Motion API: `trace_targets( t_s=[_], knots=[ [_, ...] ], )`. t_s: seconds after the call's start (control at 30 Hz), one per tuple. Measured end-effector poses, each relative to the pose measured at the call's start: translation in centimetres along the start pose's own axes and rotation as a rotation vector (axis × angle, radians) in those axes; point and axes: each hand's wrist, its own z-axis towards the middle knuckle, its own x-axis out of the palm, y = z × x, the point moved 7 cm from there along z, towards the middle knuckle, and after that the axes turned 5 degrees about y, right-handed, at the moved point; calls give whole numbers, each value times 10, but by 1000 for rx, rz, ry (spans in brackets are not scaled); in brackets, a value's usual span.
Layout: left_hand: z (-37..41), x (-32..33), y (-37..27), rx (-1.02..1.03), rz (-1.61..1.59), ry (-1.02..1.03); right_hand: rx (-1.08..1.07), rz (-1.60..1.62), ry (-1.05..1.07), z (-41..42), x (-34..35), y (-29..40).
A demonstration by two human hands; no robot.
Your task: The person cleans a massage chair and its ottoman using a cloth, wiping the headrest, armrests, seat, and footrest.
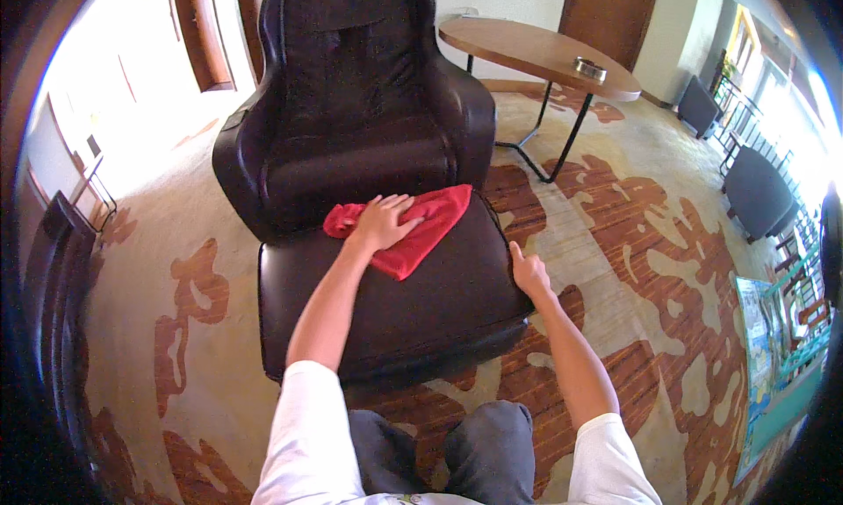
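My left hand lies palm down on a red cloth, pinning it to the dark brown leather footrest. The fingers point away from me and the thumb stretches to the right. Part of the cloth is bunched on the left, and the rest spreads flat towards the right corner. At the footrest's right edge, my right hand grips the side with its thumb up; its other fingers are partly hidden. Directly behind the footrest stands a dark leather armchair, matching it in colour.
An oval wooden table on black metal legs stands behind right, bearing a round metal ashtray-like dish. Grey chairs line the right side near a railing. Another dark leather seat is at the left rim. Patterned carpet covers the floor.
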Motion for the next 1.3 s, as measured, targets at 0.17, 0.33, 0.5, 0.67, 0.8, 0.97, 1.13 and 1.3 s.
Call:
trace_targets(
  t_s=[0.17, 0.33, 0.5, 0.67, 0.8, 0.97, 1.13, 1.3],
  knots=[
    [-102, -54, 52, -3, 164, 34, -49, 12, -21, 12, 2, -9],
    [-193, -96, 86, -177, 78, 48, -144, 3, -94, 24, 5, -16],
    [-294, -99, 48, -246, -101, -12, -157, 55, -2, 22, 14, -8],
    [-341, -102, -28, -328, -67, -14, -149, 130, -56, 28, 12, -20],
    [-356, -95, -49, -495, 106, -91, -100, 146, -44, 3, 0, -3],
    [-294, -89, -16, -789, 122, -209, -156, 147, -91, 20, 5, -20],
    [-243, -90, 52, -895, 5, -149, -227, 107, -100, 21, 5, -14],
    [-212, -87, 168, -1044, -233, -285, -89, 142, -123, 34, 6, -29]
  ],
)
